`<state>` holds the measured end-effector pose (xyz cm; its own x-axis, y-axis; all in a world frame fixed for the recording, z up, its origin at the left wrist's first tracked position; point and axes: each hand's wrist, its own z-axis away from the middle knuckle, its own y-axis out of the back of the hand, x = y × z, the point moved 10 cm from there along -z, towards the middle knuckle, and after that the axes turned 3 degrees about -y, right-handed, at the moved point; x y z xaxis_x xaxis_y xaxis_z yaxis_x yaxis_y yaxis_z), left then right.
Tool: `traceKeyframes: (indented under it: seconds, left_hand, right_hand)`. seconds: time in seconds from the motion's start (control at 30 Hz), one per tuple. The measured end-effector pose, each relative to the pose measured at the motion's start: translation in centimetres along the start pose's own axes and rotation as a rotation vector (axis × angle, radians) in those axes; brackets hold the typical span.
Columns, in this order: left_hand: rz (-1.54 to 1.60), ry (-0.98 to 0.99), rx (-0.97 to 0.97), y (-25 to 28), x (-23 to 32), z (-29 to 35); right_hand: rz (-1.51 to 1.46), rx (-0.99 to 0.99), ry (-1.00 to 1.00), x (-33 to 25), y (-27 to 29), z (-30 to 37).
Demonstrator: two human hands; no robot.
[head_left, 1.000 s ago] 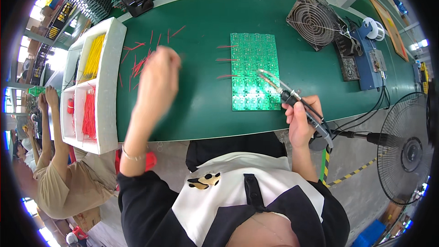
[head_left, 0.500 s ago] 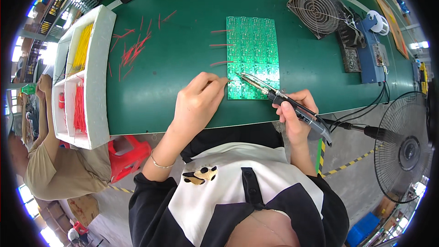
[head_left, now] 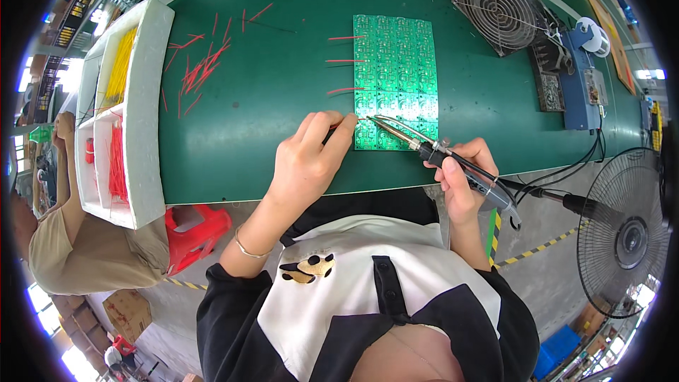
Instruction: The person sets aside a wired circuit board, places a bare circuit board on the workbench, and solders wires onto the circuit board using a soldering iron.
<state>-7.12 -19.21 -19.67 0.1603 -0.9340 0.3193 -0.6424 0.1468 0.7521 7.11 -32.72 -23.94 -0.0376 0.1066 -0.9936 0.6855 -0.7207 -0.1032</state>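
A green circuit board panel point(head_left: 407, 64) lies on the green table in front of me. My left hand point(head_left: 308, 152) is closed at its left edge, pinching a thin red wire point(head_left: 362, 119) whose end reaches onto the board. In my right hand point(head_left: 463, 177) is a soldering iron point(head_left: 428, 152) with a thin feed tube along it, held by its dark handle. The iron's tip comes down at the wire's end on the board; whether they touch is too small to tell. Farther up, three red wires point(head_left: 343, 61) stick out from the board's left edge.
Loose red wires point(head_left: 205, 71) are scattered on the table's left. Beside them stands a white foam box point(head_left: 148, 113) with yellow and red wires. At right are a grimy square fan point(head_left: 495, 14), a blue unit point(head_left: 576, 92) with a solder spool and a black fan point(head_left: 629, 233). Another person point(head_left: 92, 240) sits left.
The iron's tip and the end of the red wire in my left hand have come closer together on the board. The view has shifted slightly.
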Motion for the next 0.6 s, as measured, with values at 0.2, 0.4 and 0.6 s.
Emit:
traceKeyframes:
  seconds: [0.2, 0.4, 0.6]
  left_hand:
    - [-0.019, -0.012, 0.011, 0.11, 0.1, -0.09]
    - [-0.011, -0.012, 0.023, 0.13, 0.13, -0.24]
    - [-0.033, -0.023, 0.029, 0.08, 0.17, -0.12]
  right_hand:
    - [0.009, -0.006, 0.012, -0.3, -0.19, -0.04]
    - [0.016, -0.011, 0.044, -0.42, -0.13, -0.18]
    - [0.039, -0.002, 0.039, -0.34, -0.15, -0.14]
